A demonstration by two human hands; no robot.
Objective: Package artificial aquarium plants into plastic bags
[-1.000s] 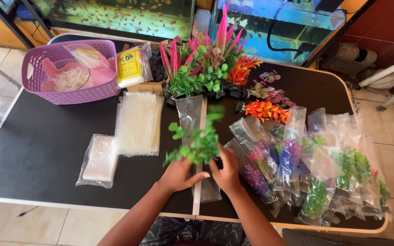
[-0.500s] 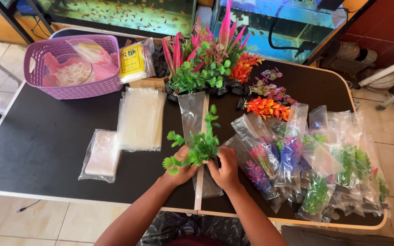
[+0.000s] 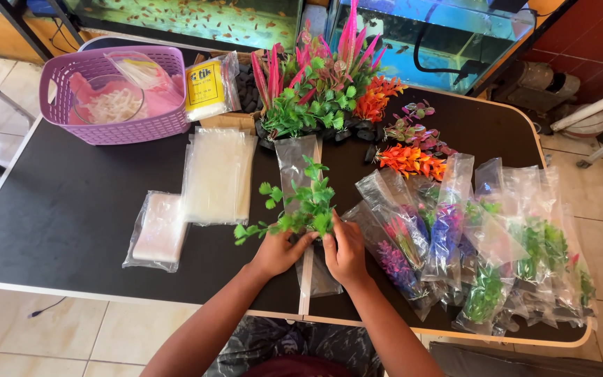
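Observation:
Both hands hold a green plastic plant by its base over the black table. My left hand grips the base from the left, my right hand from the right. Under the plant lies a narrow clear plastic bag, its lower end showing between my hands. The plant's stems spread up and to the left.
A stack of clear bags and a smaller packet lie to the left. A purple basket stands at the back left. Loose plastic plants crowd the back centre. Several bagged plants cover the right side. Aquariums stand behind.
The green plant has been tilted so its stems spread further left and up. Both hands stay at its base and have shifted slightly.

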